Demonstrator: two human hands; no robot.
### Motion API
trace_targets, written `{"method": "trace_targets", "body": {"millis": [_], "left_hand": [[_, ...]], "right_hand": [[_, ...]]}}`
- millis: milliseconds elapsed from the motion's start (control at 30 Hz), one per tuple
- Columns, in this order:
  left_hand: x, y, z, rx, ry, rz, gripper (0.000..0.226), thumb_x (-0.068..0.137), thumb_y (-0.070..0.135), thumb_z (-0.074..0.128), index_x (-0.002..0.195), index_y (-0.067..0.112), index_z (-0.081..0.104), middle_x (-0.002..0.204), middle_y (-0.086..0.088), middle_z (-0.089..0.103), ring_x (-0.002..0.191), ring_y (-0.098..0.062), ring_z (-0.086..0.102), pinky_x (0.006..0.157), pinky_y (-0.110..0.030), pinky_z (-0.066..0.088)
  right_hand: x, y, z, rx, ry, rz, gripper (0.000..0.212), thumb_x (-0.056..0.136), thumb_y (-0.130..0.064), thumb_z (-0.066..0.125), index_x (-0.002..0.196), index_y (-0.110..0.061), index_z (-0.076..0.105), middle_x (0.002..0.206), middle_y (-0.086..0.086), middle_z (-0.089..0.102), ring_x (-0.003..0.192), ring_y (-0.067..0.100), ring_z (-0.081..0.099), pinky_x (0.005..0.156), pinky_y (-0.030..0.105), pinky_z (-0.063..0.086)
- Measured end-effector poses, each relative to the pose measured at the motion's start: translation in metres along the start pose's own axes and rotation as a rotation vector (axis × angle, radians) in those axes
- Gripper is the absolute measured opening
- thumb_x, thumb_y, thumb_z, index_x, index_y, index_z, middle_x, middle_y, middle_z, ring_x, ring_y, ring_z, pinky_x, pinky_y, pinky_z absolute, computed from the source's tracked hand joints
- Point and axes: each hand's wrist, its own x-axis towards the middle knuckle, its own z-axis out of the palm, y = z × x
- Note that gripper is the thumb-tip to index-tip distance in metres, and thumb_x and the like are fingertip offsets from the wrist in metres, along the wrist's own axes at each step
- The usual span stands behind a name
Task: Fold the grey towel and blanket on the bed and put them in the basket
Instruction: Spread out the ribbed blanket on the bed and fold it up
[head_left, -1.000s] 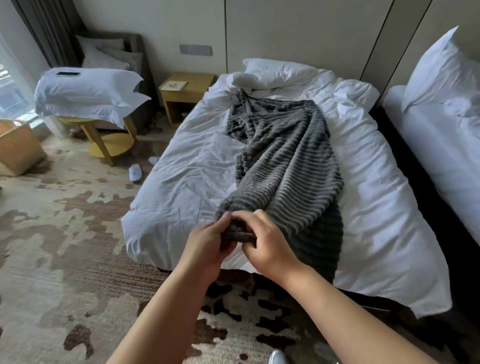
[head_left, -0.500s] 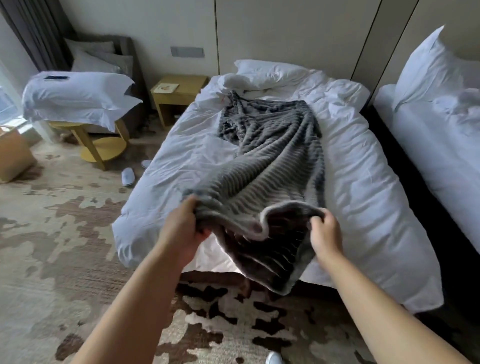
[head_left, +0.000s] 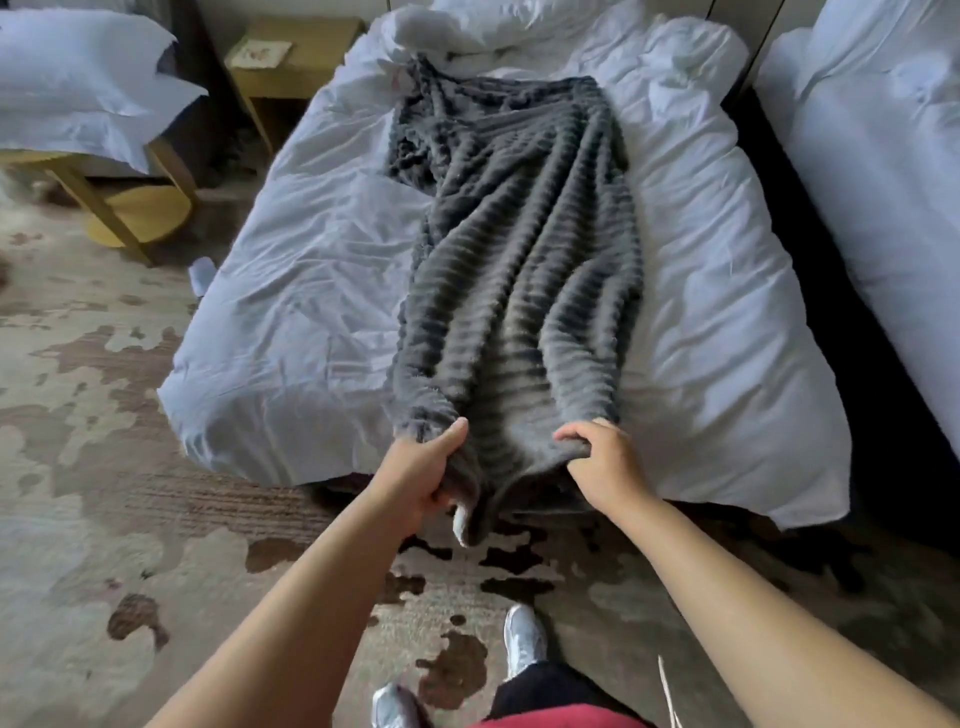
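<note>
Blanket: the grey ribbed blanket lies lengthwise down the middle of the bed, gathered into long soft folds. Its far end is crumpled up by the pillow and its near end is drawn off the foot of the mattress into both hands.
Left hand: the left hand grips the near left corner of the blanket, fingers curled underneath and thumb laid along the top. A tail of fabric hangs below the fist toward the carpet.
Right hand: the right hand holds the near right edge, knuckles up, fingers curled over a bunched fold of the cloth.
Between the hands: the two hands are apart and roughly level, just off the foot of the bed. The blanket's edge sags between them in a shallow dip.
Bed: the bed has a rumpled white duvet, bare on either side of the blanket, with a white pillow heaped at its head.
Right of it: a second bed, also in white, sits across a dark gap.
Left of it: a wooden nightstand is near the head, and a round yellow table carries stacked white pillows.
Floor: there is a blotchy brown and beige carpet, and the person's silver shoes are planted near the foot of the bed.
</note>
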Motion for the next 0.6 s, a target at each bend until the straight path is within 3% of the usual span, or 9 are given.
{"method": "trace_targets", "body": {"millis": [67, 133, 200, 267, 333, 433, 500, 600], "left_hand": [[0.01, -0.016, 0.024, 0.092, -0.147, -0.111, 0.056, 0.063, 0.065, 0.074, 0.087, 0.014, 0.069, 0.067, -0.002, 0.066, 0.06, -0.021, 0.062, 0.055, -0.026, 0.043], [0.025, -0.022, 0.045, 0.014, -0.376, -0.246, 0.064, 0.067, 0.072, 0.065, 0.093, 0.014, 0.075, 0.086, -0.005, 0.073, 0.076, -0.022, 0.07, 0.063, -0.028, 0.051], [0.043, -0.021, 0.059, -0.142, -0.497, -0.341, 0.049, 0.081, 0.059, 0.059, 0.083, 0.013, 0.077, 0.079, -0.006, 0.074, 0.067, -0.02, 0.071, 0.054, -0.025, 0.053], [0.061, -0.02, 0.07, -0.139, -0.452, -0.348, 0.029, 0.085, 0.038, 0.061, 0.078, 0.014, 0.074, 0.068, -0.003, 0.07, 0.054, -0.015, 0.066, 0.046, -0.022, 0.05], [0.078, -0.022, 0.078, -0.124, -0.364, -0.323, 0.014, 0.086, 0.023, 0.059, 0.086, 0.012, 0.068, 0.068, -0.002, 0.067, 0.053, -0.014, 0.063, 0.047, -0.021, 0.049], [0.1, -0.027, 0.079, -0.194, -0.294, -0.32, 0.012, 0.071, 0.019, 0.064, 0.079, 0.012, 0.068, 0.064, -0.002, 0.067, 0.049, -0.013, 0.062, 0.046, -0.021, 0.049], [0.109, -0.029, 0.07, -0.243, -0.289, -0.296, 0.014, 0.068, 0.02, 0.06, 0.068, 0.015, 0.073, 0.062, -0.002, 0.066, 0.048, -0.013, 0.062, 0.042, -0.021, 0.05], [0.114, -0.032, 0.053, -0.295, -0.276, -0.245, 0.019, 0.072, 0.02, 0.057, 0.064, 0.015, 0.073, 0.061, -0.002, 0.065, 0.048, -0.012, 0.062, 0.043, -0.022, 0.051]], "right_hand": [[0.0, -0.011, 0.009, 0.059, -0.073, -0.134, 0.048, 0.065, 0.01, 0.052, 0.101, -0.015, 0.071, 0.095, -0.004, 0.059, 0.089, 0.008, 0.054, 0.067, 0.001, 0.034], [0.001, -0.018, 0.018, 0.135, -0.085, -0.249, 0.048, 0.062, 0.009, 0.056, 0.103, -0.011, 0.07, 0.094, -0.005, 0.06, 0.086, -0.002, 0.05, 0.075, -0.006, 0.032], [0.008, -0.011, 0.024, 0.197, -0.002, -0.305, 0.043, 0.06, 0.007, 0.057, 0.1, -0.005, 0.067, 0.093, -0.002, 0.059, 0.086, -0.001, 0.05, 0.079, -0.005, 0.032], [0.017, 0.009, 0.03, 0.219, 0.098, -0.364, 0.035, 0.06, 0.006, 0.057, 0.093, -0.002, 0.066, 0.091, 0.006, 0.059, 0.086, 0.007, 0.052, 0.082, -0.001, 0.034], [0.03, 0.039, 0.04, 0.216, 0.15, -0.391, 0.035, 0.061, 0.005, 0.057, 0.095, -0.001, 0.064, 0.094, 0.005, 0.055, 0.09, 0.009, 0.052, 0.085, 0.003, 0.036], [0.062, 0.099, 0.065, 0.188, 0.19, -0.216, 0.035, 0.07, 0.008, 0.056, 0.103, -0.002, 0.063, 0.096, 0.003, 0.054, 0.092, 0.017, 0.054, 0.081, 0.007, 0.036], [0.087, 0.145, 0.08, 0.138, 0.202, 0.019, 0.028, 0.078, 0.009, 0.056, 0.102, -0.002, 0.067, 0.095, 0.01, 0.064, 0.091, 0.024, 0.06, 0.074, 0.014, 0.036], [0.12, 0.195, 0.086, 0.124, 0.051, 0.418, 0.025, 0.084, 0.0, 0.054, 0.098, -0.013, 0.07, 0.101, 0.006, 0.07, 0.102, 0.024, 0.062, 0.081, 0.02, 0.041]]}}
